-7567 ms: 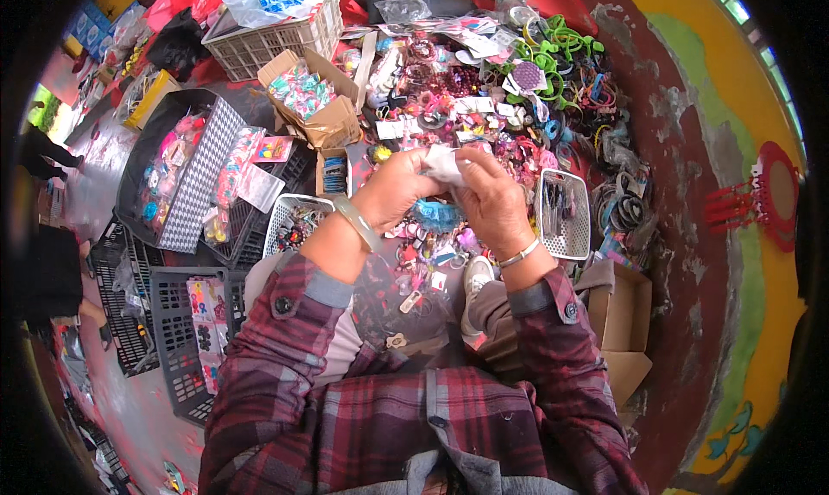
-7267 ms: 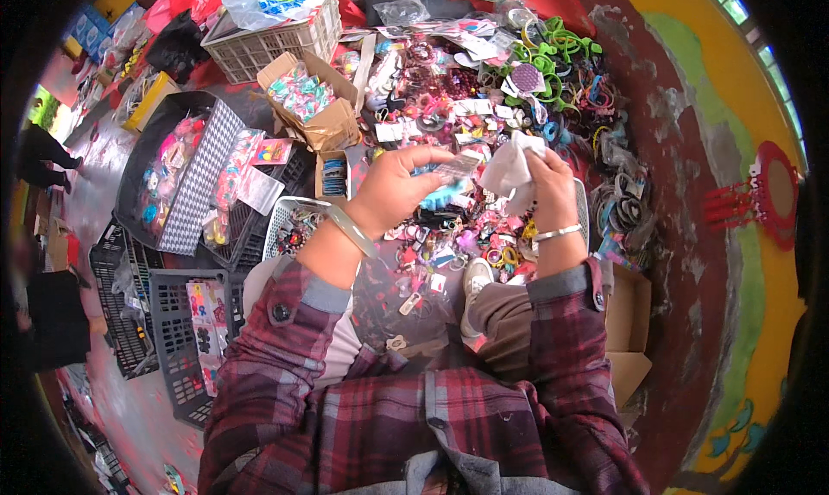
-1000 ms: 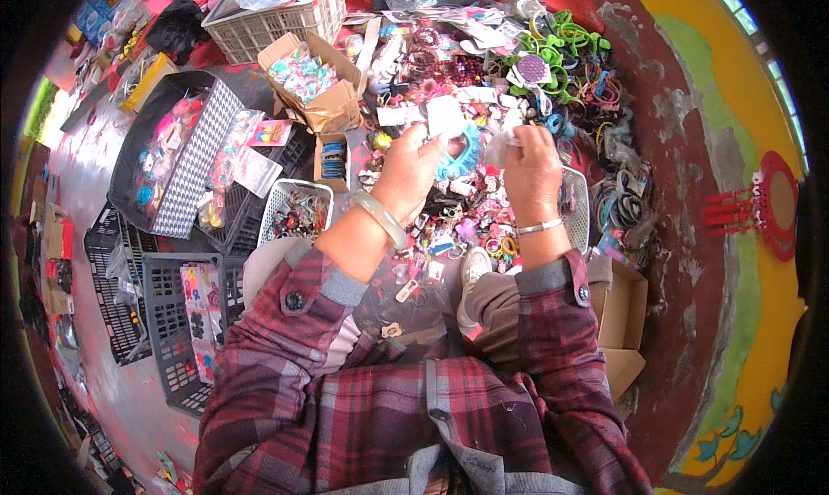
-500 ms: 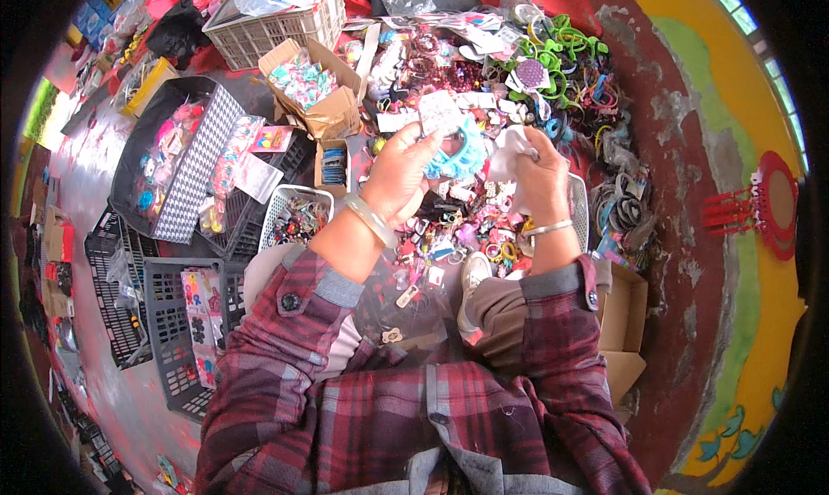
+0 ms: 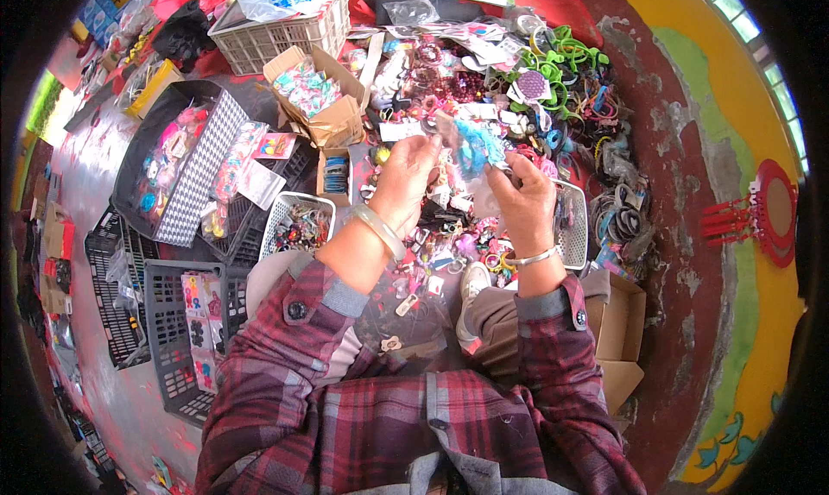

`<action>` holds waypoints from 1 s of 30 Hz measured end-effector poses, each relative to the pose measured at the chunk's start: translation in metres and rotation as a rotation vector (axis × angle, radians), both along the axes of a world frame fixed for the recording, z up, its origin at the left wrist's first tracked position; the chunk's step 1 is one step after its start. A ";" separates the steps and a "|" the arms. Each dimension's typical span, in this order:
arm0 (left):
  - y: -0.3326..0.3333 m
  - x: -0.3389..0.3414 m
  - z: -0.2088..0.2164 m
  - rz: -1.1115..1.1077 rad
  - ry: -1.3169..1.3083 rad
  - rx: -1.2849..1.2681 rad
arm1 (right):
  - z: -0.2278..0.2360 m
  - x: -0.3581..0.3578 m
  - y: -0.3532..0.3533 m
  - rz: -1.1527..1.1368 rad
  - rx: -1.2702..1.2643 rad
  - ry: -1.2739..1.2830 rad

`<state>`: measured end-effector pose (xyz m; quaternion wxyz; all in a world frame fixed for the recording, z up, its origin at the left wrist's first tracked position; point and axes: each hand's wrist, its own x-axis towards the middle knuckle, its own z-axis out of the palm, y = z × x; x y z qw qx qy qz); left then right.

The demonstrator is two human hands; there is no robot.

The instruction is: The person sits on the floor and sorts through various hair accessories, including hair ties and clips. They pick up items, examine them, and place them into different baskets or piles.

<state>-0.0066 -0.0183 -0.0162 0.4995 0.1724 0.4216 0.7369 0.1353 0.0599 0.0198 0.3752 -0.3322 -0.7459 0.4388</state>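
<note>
Between my two hands is a frilly light-blue hair accessory [image 5: 475,143], seen through a clear plastic bag [image 5: 460,160]. My left hand [image 5: 404,184], with a pale bangle at the wrist, pinches the bag's left side near the top. My right hand [image 5: 525,200], wearing a thin silver bracelet, has its thumb and fingers closed at the bag's lower right. Glare and clear film blur where bag and accessory meet. Beneath both hands spreads a pile of mixed hair accessories [image 5: 466,236] and small trinkets.
White baskets stand left [image 5: 298,227] and right [image 5: 572,227] of the pile. A cardboard box of small packets [image 5: 315,98], a houndstooth-sided bin [image 5: 203,171] and a dark crate [image 5: 177,340] lie leftward. Green headbands [image 5: 566,59] heap at the far right; an open carton [image 5: 622,318] sits by my right knee.
The blue accessory, earlier bare in my left hand with a white card, now shows behind clear plastic. My right hand has moved left and down toward it, the crumpled film now spread between both hands.
</note>
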 end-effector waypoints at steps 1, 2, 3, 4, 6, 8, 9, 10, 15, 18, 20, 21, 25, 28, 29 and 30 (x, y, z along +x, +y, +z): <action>-0.003 0.001 0.003 0.009 -0.007 -0.052 | 0.004 -0.001 -0.001 -0.082 0.413 -0.143; -0.004 0.002 0.004 0.019 -0.014 -0.103 | 0.007 -0.001 -0.002 -0.165 0.826 -0.285; -0.004 0.001 -0.003 -0.082 -0.206 0.015 | 0.007 0.000 -0.003 -0.127 0.942 -0.337; -0.005 0.003 0.004 -0.081 -0.243 0.051 | 0.008 -0.001 -0.006 -0.094 0.983 -0.382; -0.007 0.011 0.026 -0.084 -0.318 0.119 | 0.008 -0.003 -0.017 -0.031 1.057 -0.478; -0.004 0.006 0.023 -0.096 -0.341 0.173 | 0.005 -0.005 -0.022 0.015 1.091 -0.483; -0.002 0.005 0.018 -0.077 -0.324 0.167 | 0.003 -0.006 -0.024 0.028 1.091 -0.463; -0.001 0.003 0.014 -0.053 -0.307 0.160 | 0.002 -0.007 -0.025 0.044 1.091 -0.441; 0.002 -0.007 0.002 -0.068 -0.327 0.182 | -0.003 0.002 -0.011 0.086 0.453 -0.209; -0.002 -0.009 0.007 -0.056 -0.304 0.152 | 0.028 0.020 0.007 0.055 -0.497 0.124; -0.001 -0.005 0.008 -0.039 -0.264 0.167 | 0.043 0.025 0.010 0.150 -0.620 0.429; -0.001 -0.003 0.009 -0.033 -0.269 0.175 | 0.052 0.024 0.003 0.160 -0.615 0.466; -0.003 0.007 0.015 -0.047 -0.296 0.143 | 0.027 0.006 -0.017 0.127 -0.391 0.247; 0.001 0.013 0.010 -0.055 -0.341 0.150 | -0.001 -0.019 -0.024 0.068 0.610 -0.108; -0.001 0.015 0.011 -0.042 -0.324 0.142 | -0.003 -0.020 -0.024 0.113 0.601 -0.130; -0.001 0.017 0.011 -0.029 -0.308 0.134 | -0.004 -0.020 -0.024 0.158 0.593 -0.152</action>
